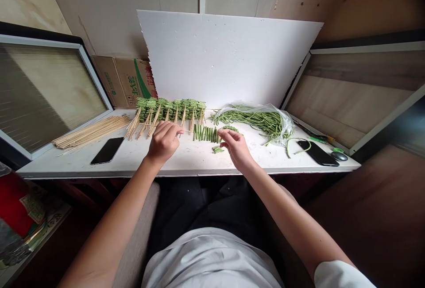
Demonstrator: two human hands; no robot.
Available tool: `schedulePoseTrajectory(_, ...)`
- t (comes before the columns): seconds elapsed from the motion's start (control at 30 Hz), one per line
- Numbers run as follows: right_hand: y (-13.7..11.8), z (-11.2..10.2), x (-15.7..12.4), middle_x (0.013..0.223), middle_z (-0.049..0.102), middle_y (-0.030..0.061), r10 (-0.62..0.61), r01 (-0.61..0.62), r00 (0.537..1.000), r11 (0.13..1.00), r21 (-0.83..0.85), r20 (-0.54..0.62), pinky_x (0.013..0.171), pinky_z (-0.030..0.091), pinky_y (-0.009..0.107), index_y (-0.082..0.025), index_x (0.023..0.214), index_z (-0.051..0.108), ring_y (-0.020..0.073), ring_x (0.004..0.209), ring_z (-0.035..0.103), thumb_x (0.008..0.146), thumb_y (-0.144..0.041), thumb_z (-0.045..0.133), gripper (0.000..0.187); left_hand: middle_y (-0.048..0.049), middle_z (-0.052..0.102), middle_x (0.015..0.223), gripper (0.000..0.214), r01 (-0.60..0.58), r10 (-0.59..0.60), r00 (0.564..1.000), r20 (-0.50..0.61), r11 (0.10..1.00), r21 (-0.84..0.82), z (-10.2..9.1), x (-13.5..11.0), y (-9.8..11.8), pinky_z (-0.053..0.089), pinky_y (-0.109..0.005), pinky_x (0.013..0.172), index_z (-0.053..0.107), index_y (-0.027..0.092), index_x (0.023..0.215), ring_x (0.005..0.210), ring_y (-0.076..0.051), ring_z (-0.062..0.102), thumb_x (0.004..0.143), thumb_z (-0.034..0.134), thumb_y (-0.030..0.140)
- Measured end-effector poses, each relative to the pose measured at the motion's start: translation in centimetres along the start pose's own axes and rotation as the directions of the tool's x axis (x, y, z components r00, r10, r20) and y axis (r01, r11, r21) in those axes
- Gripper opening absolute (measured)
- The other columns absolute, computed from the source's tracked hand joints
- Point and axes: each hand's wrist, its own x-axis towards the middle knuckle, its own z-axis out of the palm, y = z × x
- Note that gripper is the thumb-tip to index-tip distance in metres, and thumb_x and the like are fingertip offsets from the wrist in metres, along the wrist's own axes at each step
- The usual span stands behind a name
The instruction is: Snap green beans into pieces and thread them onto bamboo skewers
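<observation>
My left hand [164,141] is closed in a pinch on a thin bamboo skewer [187,131] whose tip points right, toward a short row of cut green bean pieces [206,133] lying side by side on the white table [139,162]. On the right end of that row rests my right hand [235,145], fingers curled and pressing the pieces. A few loose bean bits [217,149] lie just below the row. Behind both hands lies a line of finished bean skewers [169,112], sticks pointing toward me.
A pile of bare skewers [91,131] and a black phone [107,150] lie at the left. Long uncut beans on a plastic bag [262,120], a second phone [318,152] and a green-handled tool [317,138] lie at the right. A white foam board [226,58] stands behind.
</observation>
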Motion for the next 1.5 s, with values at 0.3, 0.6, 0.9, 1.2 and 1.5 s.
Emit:
schedulePoseTrajectory(0.3,0.7,-0.2,0.1,0.087,0.074,0.0046,0.014,-0.014,1.000,0.998,-0.060,0.000,0.068,0.049,0.029,-0.022,0.083,0.080,0.0176,0.080,0.061,0.075,-0.057,0.088,0.037,-0.0038,0.071,0.078,0.039,-0.019,0.019,1.000,-0.004,1.000,0.007,0.3,-0.3,0.0,0.050,-0.035,0.071,0.065,0.021,0.089,0.076,-0.021,0.069,0.081,0.043,-0.011)
schedulePoseTrajectory(0.6,0.9,-0.7,0.7,0.087,0.075,0.0047,-0.080,0.074,0.996,0.979,-0.190,-0.028,0.068,0.049,0.030,-0.021,0.084,0.079,0.0179,0.076,0.062,0.079,-0.060,0.084,0.040,-0.0048,0.074,0.082,0.034,0.064,-0.063,0.994,0.094,0.998,-0.013,0.6,-0.5,0.1,0.051,-0.038,0.079,0.068,0.020,0.092,0.080,-0.022,0.070,0.090,0.047,-0.005)
schedulePoseTrajectory(0.9,0.2,-4.0,2.8,0.081,0.075,0.0061,-0.233,0.185,0.969,0.901,-0.391,-0.077,0.056,0.042,0.030,-0.020,0.080,0.076,0.0166,0.061,0.057,0.078,-0.065,0.082,0.046,-0.0049,0.079,0.084,0.027,0.199,-0.189,0.893,0.410,0.980,0.017,0.2,-1.2,-2.1,0.051,-0.042,0.083,0.070,0.023,0.085,0.078,-0.025,0.071,0.087,0.054,0.000)
schedulePoseTrajectory(1.2,1.2,-6.0,4.2,0.096,0.081,0.0128,-0.270,0.174,0.949,0.877,-0.448,-0.161,0.087,0.052,0.040,-0.017,0.095,0.080,0.0291,0.095,0.071,0.086,-0.069,0.072,0.053,-0.0054,0.082,0.084,0.024,0.436,-0.462,0.789,0.405,0.886,0.160,0.1,-2.3,-2.9,0.051,-0.034,0.061,0.077,0.023,0.081,0.073,-0.026,0.075,0.085,0.060,0.006)
schedulePoseTrajectory(1.5,3.1,-7.1,5.7,0.102,0.081,0.0149,-0.223,0.132,0.969,0.830,-0.541,-0.106,0.080,0.054,0.039,-0.017,0.094,0.078,0.0308,0.096,0.073,0.091,-0.064,0.065,0.049,-0.0115,0.081,0.103,0.023,0.632,-0.904,0.343,0.254,0.422,0.650,0.2,-1.5,-9.0,0.055,-0.036,0.080,0.082,0.025,0.102,0.099,-0.032,0.075,0.093,0.061,0.024)
